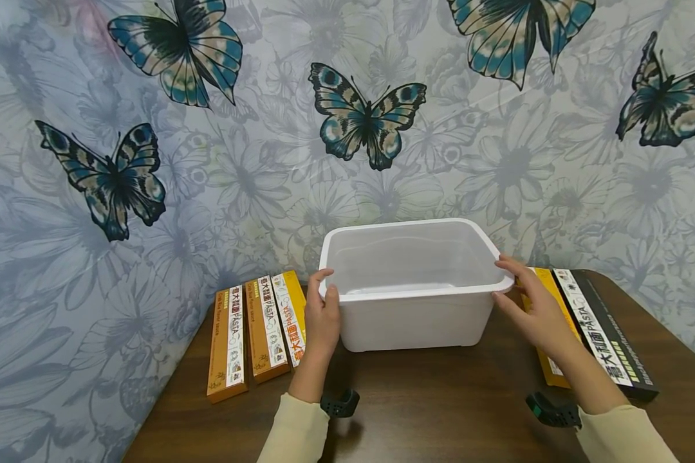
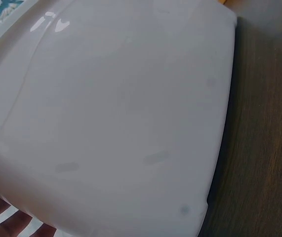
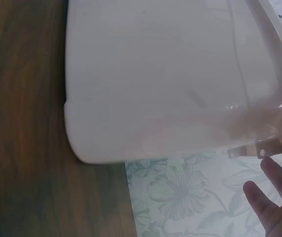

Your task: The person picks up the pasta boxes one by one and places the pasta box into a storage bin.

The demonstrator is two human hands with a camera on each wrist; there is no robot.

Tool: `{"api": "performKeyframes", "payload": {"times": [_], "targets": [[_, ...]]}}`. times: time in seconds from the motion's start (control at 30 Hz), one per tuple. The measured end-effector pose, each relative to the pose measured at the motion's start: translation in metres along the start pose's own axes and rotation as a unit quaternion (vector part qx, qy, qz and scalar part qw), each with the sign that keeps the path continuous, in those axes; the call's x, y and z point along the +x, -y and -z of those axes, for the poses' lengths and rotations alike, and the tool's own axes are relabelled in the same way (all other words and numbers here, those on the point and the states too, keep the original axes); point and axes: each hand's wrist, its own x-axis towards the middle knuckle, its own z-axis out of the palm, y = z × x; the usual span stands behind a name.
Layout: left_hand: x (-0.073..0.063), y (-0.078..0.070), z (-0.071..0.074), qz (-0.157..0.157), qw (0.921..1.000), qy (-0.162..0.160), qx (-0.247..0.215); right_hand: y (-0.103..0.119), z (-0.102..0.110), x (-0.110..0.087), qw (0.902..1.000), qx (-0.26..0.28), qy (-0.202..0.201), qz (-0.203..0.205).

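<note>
A white plastic bin (image 1: 411,321), open at the top, is upright at the back of the wooden table. At its near left corner my left hand (image 1: 322,321) grips the rim, thumb on the near side. My right hand (image 1: 538,315) pinches the rim at the near right corner between thumb and fingers. In the left wrist view, the bin's side (image 2: 111,108) fills most of the picture, with a few fingertips (image 2: 15,222) at the lower left. The right wrist view has fingers (image 3: 261,197) below the rim's handle area.
Three orange and yellow pasta boxes (image 1: 269,321) lie left of the bin. A yellow box (image 1: 547,289) and a black box (image 1: 605,328) lie to the right, partly behind my right forearm. The butterfly-patterned wall (image 1: 255,193) rises behind the table (image 1: 428,405).
</note>
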Motion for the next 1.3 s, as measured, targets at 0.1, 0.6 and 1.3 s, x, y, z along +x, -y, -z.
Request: {"api": "performKeyframes", "payload": {"times": [0.1,0.6,1.3], "targets": [[0.000,0.000,0.000,0.000,1.0000,-0.001,-0.002,0.001,0.002,-0.005,0.9996,-0.027,0.009,-0.006],[0.001,0.000,0.002,-0.024,0.9997,-0.006,0.006,-0.026,0.037,-0.035,0.9912,-0.109,0.035,-0.066],[0.002,0.000,-0.001,-0.027,0.9996,-0.004,-0.006,-0.086,0.071,-0.073,0.9600,-0.244,0.025,-0.135]]}}
